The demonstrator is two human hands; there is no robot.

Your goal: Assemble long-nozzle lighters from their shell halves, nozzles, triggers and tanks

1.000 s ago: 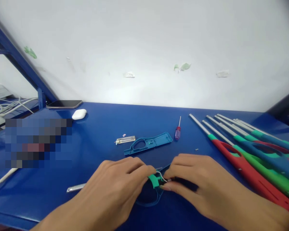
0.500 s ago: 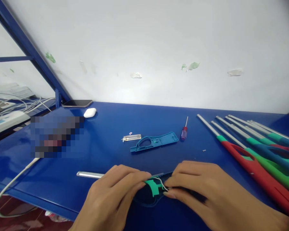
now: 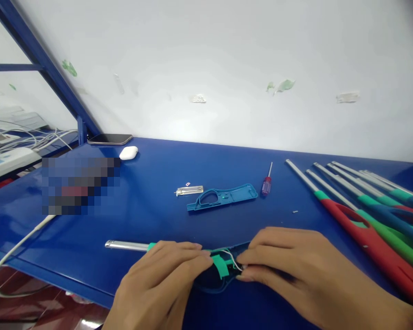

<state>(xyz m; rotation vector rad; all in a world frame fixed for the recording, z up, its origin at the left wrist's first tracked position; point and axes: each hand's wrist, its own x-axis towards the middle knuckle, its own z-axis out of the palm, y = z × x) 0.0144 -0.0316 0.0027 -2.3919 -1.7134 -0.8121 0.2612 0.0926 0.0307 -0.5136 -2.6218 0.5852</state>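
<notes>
An opened long-necked gas lighter (image 3: 213,286) lies low in front of me, its blue half-shell facing up and its metal tube (image 3: 127,246) pointing left. Inside sits a green trigger (image 3: 221,266), with a thin white wire (image 3: 234,260) curving past it. My left hand (image 3: 165,275) is closed around the tube end of the shell, fingertips beside the trigger. My right hand (image 3: 282,263) pinches at the wire's end with thumb and forefinger; a small dark part there is mostly covered. Behind my hands rest the other blue half-shell (image 3: 239,195) and a clear fuel tank (image 3: 191,190).
A small red-handled screwdriver (image 3: 266,184) lies behind my right hand. Several assembled lighters (image 3: 351,229) are fanned out at the right. At left are a white earbud case (image 3: 128,152), a phone (image 3: 110,139) and a white cable (image 3: 15,247). A wall (image 3: 227,55) closes off the back.
My view has shifted slightly. The left hand's fingers have moved a little along the shell, showing a green collar by the tube. My right hand keeps its pinch near the wire.
</notes>
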